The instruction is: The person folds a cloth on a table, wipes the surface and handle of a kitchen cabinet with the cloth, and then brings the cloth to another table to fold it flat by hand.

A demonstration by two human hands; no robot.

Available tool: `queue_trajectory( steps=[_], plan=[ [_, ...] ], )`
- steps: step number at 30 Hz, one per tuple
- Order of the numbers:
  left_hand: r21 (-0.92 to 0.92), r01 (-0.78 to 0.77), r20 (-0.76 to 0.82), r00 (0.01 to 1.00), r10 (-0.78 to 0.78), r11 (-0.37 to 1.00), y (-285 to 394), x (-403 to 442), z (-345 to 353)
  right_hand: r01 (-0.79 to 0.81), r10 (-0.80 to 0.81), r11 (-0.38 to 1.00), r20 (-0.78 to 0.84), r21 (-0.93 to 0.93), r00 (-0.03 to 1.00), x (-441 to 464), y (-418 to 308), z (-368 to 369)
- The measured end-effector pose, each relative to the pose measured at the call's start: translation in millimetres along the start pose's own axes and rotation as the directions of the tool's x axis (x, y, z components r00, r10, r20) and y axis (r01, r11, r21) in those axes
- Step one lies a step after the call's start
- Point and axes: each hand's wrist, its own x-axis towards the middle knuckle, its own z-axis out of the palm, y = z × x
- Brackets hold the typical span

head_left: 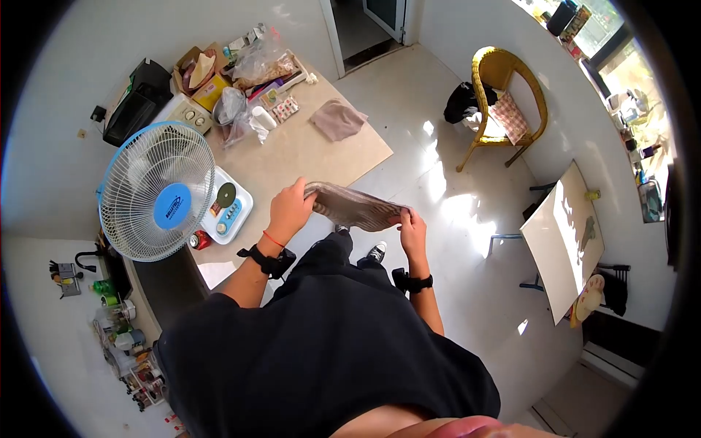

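Observation:
A grey-brown striped cloth (354, 206) hangs stretched between my two hands, in the air in front of my body. My left hand (290, 210) pinches its left end, with the fingers closed on the edge. At the other end, my right hand (412, 232) grips the cloth's right corner. The fabric sags slightly in the middle. Beyond my left hand, a second cloth (338, 120), pinkish-brown, lies spread flat near the table's corner.
The beige table (292, 157) bears a blue-rimmed fan (157, 191), a red can (199, 239), a plastic bag (255, 62) and packets. A wicker chair (509, 102) with a checked cushion stands at the back right. A smaller table (558, 241) is on the right.

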Motion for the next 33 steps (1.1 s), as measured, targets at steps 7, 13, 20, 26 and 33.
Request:
queue_trajectory(
  steps=[7, 13, 20, 26, 33],
  plan=[
    [-0.173, 0.003, -0.052, 0.999, -0.012, 0.985, -49, 35, 5, 0.102, -0.1, 0.99, 0.028, -0.101, 0.995, 33, -35, 37],
    [-0.549, 0.049, -0.187, 0.966, -0.179, 0.835, -94, 83, -40, 0.153, -0.134, 0.984, 0.185, -0.091, 0.974, 94, -68, 111],
    [-0.634, -0.155, -0.413, 0.896, -0.162, 0.757, -126, 88, -57, 0.324, -0.282, 0.941, 0.303, -0.097, 0.91, 127, -129, 190],
    [-0.464, 0.292, 0.099, 0.955, -0.279, 0.836, -200, 29, 57, 0.201, -0.045, 0.923, 0.426, -0.329, 0.904, 148, -39, 210],
    [-0.369, 0.501, 0.275, 0.863, -0.423, 0.783, -219, -7, 127, 0.238, 0.238, 0.785, 0.632, -0.573, 0.738, 167, 45, 195]
  ],
)
